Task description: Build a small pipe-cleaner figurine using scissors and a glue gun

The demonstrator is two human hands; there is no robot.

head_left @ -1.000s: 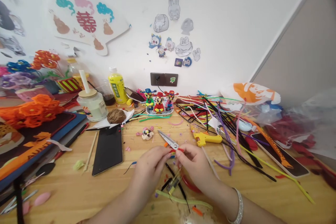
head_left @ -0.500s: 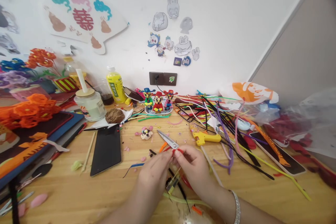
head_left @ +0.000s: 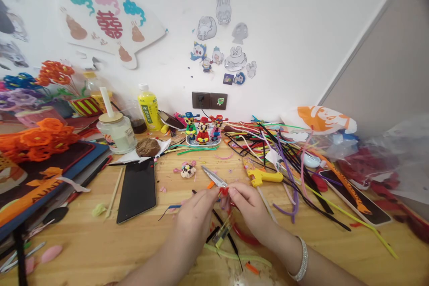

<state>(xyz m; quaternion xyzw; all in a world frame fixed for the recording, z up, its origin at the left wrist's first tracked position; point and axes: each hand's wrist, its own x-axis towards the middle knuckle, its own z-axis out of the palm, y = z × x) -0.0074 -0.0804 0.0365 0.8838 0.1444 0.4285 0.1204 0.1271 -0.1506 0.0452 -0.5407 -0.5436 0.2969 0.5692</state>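
Observation:
My left hand (head_left: 197, 214) and my right hand (head_left: 250, 210) meet at the middle of the table, fingertips pinched together. Between them is a small red piece (head_left: 224, 191), soft-looking; its exact kind is too small to make out. Just beyond the fingertips, the silver blades of a pair of scissors (head_left: 214, 176) point away to the left. A red scissor handle (head_left: 245, 234) shows on the table under my right hand. Farther off lies a small cream-and-black figure (head_left: 187, 170) with pink parts.
Three small figures (head_left: 203, 132) stand on a tray at the back. A yellow glue gun (head_left: 266, 176) and many pipe cleaners (head_left: 278, 147) lie to the right. On the left are a black phone-like slab (head_left: 136, 192), a jar (head_left: 117, 134) and a yellow bottle (head_left: 149, 109).
My fingertips have drawn slightly apart, so more of the red piece shows between them. The whole view has shifted a little; the scissors and other things lie where they were.

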